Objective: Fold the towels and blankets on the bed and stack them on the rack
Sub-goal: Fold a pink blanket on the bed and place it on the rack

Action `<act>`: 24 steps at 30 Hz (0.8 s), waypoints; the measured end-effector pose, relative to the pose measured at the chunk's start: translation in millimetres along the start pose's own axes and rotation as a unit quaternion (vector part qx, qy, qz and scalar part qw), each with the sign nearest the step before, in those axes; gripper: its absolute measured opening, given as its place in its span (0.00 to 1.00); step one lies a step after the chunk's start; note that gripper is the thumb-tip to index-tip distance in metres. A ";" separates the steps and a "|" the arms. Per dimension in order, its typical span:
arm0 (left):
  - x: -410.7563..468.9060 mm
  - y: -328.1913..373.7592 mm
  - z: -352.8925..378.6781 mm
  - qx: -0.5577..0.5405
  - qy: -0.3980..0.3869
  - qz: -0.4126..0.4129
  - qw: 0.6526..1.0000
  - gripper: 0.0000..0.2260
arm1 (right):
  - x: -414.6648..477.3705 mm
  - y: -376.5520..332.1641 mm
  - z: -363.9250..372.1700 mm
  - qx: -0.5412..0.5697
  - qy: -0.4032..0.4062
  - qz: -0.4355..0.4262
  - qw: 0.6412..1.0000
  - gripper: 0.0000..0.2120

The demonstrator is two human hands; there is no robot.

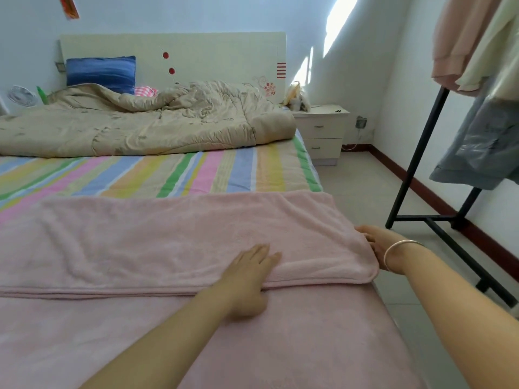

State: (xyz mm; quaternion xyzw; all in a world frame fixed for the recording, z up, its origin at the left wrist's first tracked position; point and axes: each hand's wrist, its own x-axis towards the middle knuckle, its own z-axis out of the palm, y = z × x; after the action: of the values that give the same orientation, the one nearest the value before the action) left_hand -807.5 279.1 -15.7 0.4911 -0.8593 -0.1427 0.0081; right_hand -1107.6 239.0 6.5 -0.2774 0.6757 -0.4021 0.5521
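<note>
Pale walls and a tiled floor (365,186) enclose the bed (168,175), which carries a sheet striped in many colours and serves as our reference for all positions. At the head end of the bed stand a cream headboard (219,57) and 1 blue pillow (101,73), and a beige quilt (140,127) lies rumpled across that end. A small fan (22,96) stands at the bed's far left corner. A white nightstand (323,130) with 2 drawers stands just beside the bed on its right, at the head end. A black rack (415,153) stands to the right of the bed, across the floor strip, and 3 garments hang from it: pink (460,37), cream (488,60) and grey (483,144). The pink blanket (168,242) covers the foot end of the bed, nearest to us, with 1 fold that lays an upper layer over the lower layer. Our left hand (247,279) rests flat on the upper layer near its folded edge, fingers straight and together, gripping nothing. Our right hand (376,242), with a bracelet (398,245) on the wrist, touches the upper layer's rounded corner at the bed's right side. Its fingertips are hidden by the cloth, so we cannot tell whether it pinches the corner.
</note>
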 end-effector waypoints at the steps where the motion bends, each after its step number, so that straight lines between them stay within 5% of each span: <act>1: 9.8 5.8 -4.6 -0.070 -0.015 0.008 0.997 0.36 | 6.9 -5.1 1.0 -0.013 -0.008 -0.004 1.000 0.09; 4: 51.4 8.0 -13.0 -0.253 0.073 -0.023 0.964 0.28 | 36.2 -22.8 1.9 -0.035 -0.023 -0.011 0.999 0.10; 8: 103.3 -16.7 -9.5 -0.088 0.142 -0.092 0.982 0.24 | 75.3 -42.0 9.2 0.029 -0.074 -0.001 0.997 0.04; 12: 143.0 -28.6 -6.9 -0.021 0.137 -0.115 0.984 0.27 | 122.6 -57.4 8.0 -0.048 -0.069 0.033 0.996 0.20; 18: 165.3 -46.5 7.3 0.054 0.128 -0.107 0.985 0.43 | 167.9 -80.4 45.1 -0.091 -0.048 -0.004 0.995 0.14; 24: 172.0 -47.0 21.8 0.065 0.153 -0.083 0.983 0.40 | 203.0 -63.9 36.3 -0.158 0.173 -0.040 0.971 0.28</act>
State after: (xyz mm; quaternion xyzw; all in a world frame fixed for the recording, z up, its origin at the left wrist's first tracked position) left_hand -860.3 116.4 -70.2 0.5760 -0.8118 -0.0103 0.0956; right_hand -1124.9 30.8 -47.8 -0.3143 0.8042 -0.3541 0.3592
